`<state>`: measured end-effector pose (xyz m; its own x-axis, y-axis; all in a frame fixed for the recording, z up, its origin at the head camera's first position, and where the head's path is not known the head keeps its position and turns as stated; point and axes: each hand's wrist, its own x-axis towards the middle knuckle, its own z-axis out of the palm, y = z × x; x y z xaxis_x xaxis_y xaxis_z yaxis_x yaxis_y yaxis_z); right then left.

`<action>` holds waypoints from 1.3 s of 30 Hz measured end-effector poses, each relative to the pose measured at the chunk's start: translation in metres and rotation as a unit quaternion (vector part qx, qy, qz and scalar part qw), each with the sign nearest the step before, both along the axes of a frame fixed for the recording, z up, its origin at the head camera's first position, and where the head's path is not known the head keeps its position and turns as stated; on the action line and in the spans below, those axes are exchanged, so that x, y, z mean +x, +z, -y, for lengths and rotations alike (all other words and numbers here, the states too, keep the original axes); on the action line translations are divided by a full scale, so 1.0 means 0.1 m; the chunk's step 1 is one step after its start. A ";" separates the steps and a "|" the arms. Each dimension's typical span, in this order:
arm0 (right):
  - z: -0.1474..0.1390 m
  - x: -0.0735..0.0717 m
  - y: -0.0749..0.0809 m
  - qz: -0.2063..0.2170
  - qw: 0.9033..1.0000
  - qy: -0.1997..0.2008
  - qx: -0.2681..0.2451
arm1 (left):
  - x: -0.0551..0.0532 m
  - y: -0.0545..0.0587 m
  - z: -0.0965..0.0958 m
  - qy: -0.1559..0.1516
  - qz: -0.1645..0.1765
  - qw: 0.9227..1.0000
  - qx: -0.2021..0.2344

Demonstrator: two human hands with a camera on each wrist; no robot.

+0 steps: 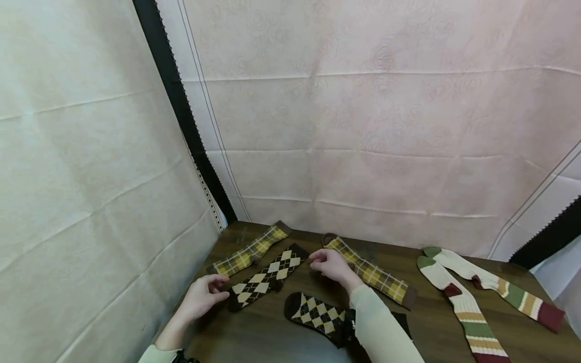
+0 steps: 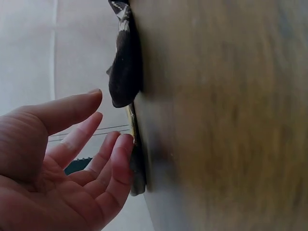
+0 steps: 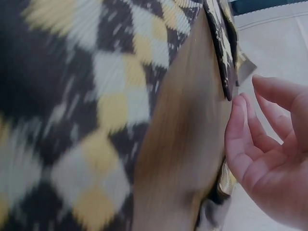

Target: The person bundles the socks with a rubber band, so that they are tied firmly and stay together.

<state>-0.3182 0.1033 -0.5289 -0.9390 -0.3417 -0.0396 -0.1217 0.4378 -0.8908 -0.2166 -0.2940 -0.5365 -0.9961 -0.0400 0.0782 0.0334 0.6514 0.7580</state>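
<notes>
A black-and-cream argyle sock [image 1: 272, 275] lies diagonally on the table between the two hands. My left hand [image 1: 202, 297] is beside its lower left end, thumb and fingers parted; in the left wrist view nothing is between them, and the sock's dark end [image 2: 126, 77] is just beyond the thumb tip. Near the sock's upper right end is my right hand [image 1: 333, 265], fingers loosely bent, thumb apart. The right wrist view has its fingertips [image 3: 237, 108] right at the sock's edge. A second argyle sock [image 1: 315, 315] lies below, partly hidden by the right forearm.
A yellow plaid sock [image 1: 249, 254] lies behind the argyle one at left. Another plaid sock [image 1: 374, 275] stretches beyond the right hand. Two striped socks, one nearer [image 1: 469, 315] and one farther [image 1: 508, 288], lie at right. Pale cloth walls [image 1: 363, 151] border the table [image 1: 254, 333].
</notes>
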 end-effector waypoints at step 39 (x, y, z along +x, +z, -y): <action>0.31 -0.23 -0.13 0.025 0.997 -0.071 0.022 | -0.05 -0.02 -0.02 -0.092 0.077 0.993 0.013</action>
<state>-0.3414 0.0723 -0.5414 -0.9743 -0.2019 -0.0999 -0.0110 0.4858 -0.8740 -0.2219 -0.2922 -0.5387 -0.9869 0.1438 -0.0733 0.0331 0.6249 0.7800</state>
